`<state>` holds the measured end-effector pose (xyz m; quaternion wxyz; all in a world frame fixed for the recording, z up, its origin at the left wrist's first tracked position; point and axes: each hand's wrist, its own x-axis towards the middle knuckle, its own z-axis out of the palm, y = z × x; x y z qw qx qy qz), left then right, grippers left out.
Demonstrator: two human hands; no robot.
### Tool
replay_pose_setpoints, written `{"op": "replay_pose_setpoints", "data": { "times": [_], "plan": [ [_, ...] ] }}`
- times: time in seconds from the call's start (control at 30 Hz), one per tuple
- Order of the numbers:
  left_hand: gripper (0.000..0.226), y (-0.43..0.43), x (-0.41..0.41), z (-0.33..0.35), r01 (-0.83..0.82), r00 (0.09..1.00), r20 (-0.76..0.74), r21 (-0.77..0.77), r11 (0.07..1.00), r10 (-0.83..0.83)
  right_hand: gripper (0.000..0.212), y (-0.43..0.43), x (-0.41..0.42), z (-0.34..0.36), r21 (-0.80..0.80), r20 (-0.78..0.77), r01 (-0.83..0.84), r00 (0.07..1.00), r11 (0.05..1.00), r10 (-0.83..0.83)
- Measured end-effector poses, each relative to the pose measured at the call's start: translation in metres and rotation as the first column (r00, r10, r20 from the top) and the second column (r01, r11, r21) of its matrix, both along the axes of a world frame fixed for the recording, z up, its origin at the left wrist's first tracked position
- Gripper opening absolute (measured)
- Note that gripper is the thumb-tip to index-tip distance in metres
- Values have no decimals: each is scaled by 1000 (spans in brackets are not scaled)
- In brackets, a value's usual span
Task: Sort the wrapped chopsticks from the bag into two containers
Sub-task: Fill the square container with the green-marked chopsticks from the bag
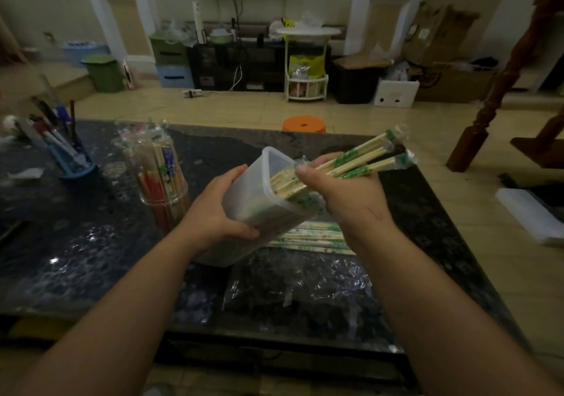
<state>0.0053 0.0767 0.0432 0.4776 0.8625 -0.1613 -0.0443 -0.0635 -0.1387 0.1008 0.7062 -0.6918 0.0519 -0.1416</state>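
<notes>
Dim cluttered room, dark speckled stone table (91,243) in front.

Left hand (213,212) had fingers and thumb curled round a translucent rectangular plastic container (253,188). It held the container tilted, mouth up and toward the right hand. The container looked lifted off the table, but its base was partly hidden.

Right hand (345,194) was closed on a bundle of green-printed wrapped bamboo chopsticks (366,157). Near ends were at or just inside the container mouth. Far ends fanned out past the fingers, up and to the right. More green-wrapped pairs sat inside the container.

Risks as I read them:
- Bundle was fanned, not squared, so stray ends could catch the rim and ride outside on the push.
- Wrappers looked slick, so outer pairs could slide out of the grip.
- Tilting the container further would let the contents slide out toward the right hand.
- It was a one-handed hold on smooth plastic, and a push from the right could twist it in the left palm.
- Loose green-wrapped chopsticks (311,237) lay on the table just below the right hand, with a flat clear plastic bag (305,288) nearer the wrists. Anything dropped would land in that pile and need re-picking.
- A tall clear round container of red- and blue-wrapped chopsticks (158,176) stood just left of the left hand, packed full. A left wrist swing could tip it and mix the two sorts.
</notes>
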Motion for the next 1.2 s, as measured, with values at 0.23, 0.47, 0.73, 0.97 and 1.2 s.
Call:
{"op": "replay_pose_setpoints", "data": {
  "times": [0.23,0.47,0.73,0.97,1.2],
  "plan": [
    [127,-1,0,2,2,1000,-4,11,1000,-2,20,-10,-2,10,214,147,152,972,965,-185],
    [126,-1,0,1,0,1000,-15,8,1000,0,26,2,-2,0,-48,24,7,1000,999,-6],
    [126,-1,0,2,-10,1000,-26,11,1000,11,7,-3,4,-6,-360,306,312,930,879,-205],
    [127,-2,-1,2,-11,1000,0,17,1000,11,35,3,3,-10,-500,234,208,967,841,-100],
    [125,-2,2,-1,-19,1000,5,-7,1000,19,49,14,-5,-11,-785,0,-123,980,607,199]
  ]
}}
